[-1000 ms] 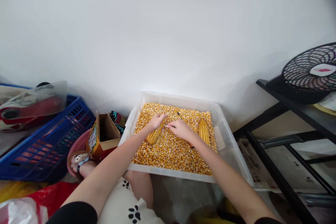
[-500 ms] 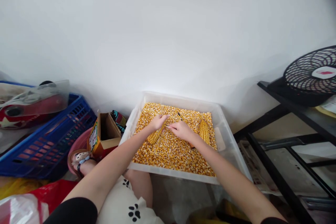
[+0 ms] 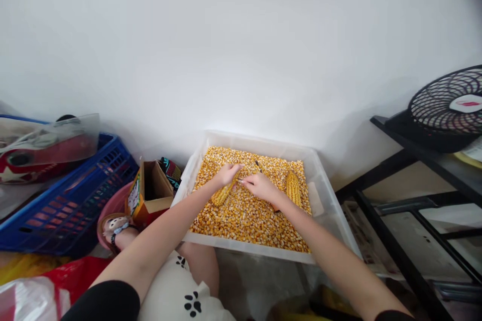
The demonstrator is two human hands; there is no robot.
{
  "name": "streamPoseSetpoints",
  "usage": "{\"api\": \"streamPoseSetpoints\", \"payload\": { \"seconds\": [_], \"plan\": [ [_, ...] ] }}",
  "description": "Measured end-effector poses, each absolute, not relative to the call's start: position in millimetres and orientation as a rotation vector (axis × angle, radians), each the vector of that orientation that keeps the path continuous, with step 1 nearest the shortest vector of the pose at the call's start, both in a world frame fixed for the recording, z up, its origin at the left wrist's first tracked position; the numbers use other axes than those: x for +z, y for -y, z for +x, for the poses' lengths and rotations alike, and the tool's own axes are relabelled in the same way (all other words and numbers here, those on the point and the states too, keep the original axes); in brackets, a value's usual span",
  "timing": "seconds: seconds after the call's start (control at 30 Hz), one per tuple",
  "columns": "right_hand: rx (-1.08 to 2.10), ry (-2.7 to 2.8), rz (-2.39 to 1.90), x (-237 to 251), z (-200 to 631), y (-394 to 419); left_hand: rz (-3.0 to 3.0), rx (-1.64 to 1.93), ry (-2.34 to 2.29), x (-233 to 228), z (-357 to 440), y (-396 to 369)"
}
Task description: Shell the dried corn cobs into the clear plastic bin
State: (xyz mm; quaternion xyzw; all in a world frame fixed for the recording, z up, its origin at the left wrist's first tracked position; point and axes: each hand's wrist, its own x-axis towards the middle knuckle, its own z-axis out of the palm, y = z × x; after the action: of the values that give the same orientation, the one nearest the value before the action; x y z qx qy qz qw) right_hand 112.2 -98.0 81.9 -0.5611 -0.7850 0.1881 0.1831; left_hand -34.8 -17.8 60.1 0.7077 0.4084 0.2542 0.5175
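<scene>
My left hand (image 3: 228, 174) is closed round a yellow corn cob (image 3: 222, 195), whose lower end sticks out toward me. Close beside it, my right hand (image 3: 259, 185) pinches a thin, pointed metal tool (image 3: 242, 181) with its tip against the cob; its exact kind is too small to make out. Both hands are over a translucent plastic bin (image 3: 248, 246) filled with loose corn kernels (image 3: 241, 223). A second corn cob (image 3: 292, 189) lies on the kernels to the right of my right wrist. The dark end of a slim object (image 3: 257, 164) shows just behind my right hand.
To the left stand a blue plastic crate (image 3: 75, 205), an opened cardboard box (image 3: 160, 205) and a pink basin (image 3: 107, 210). On the right, a black metal frame (image 3: 399, 241) carries a black fan (image 3: 448, 110). A white wall (image 3: 241, 50) rises behind the bin.
Hardly anything differs. The cob in my left hand has turned or shifted very slightly, and both hands stay in the same place.
</scene>
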Motion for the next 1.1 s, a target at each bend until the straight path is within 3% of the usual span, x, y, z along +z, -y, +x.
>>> {"api": "streamPoseSetpoints", "payload": {
  "seconds": [0.1,0.33,0.6,0.9,1.1],
  "plan": [
    [0.345,2.309,-1.586,87,110,100,1.702,0.613,-0.959,58,-34,17],
    [0.864,1.944,-1.657,82,110,96,1.724,0.605,-0.976,59,-34,18],
    [0.223,2.401,-1.669,86,103,102,1.77,0.558,-0.868,57,-33,18],
    [0.642,2.269,-1.559,92,110,95,1.814,0.506,-0.82,64,-34,25],
    [0.722,2.24,-1.495,91,116,92,2.009,0.562,-0.92,76,-35,27]
  ]
}}
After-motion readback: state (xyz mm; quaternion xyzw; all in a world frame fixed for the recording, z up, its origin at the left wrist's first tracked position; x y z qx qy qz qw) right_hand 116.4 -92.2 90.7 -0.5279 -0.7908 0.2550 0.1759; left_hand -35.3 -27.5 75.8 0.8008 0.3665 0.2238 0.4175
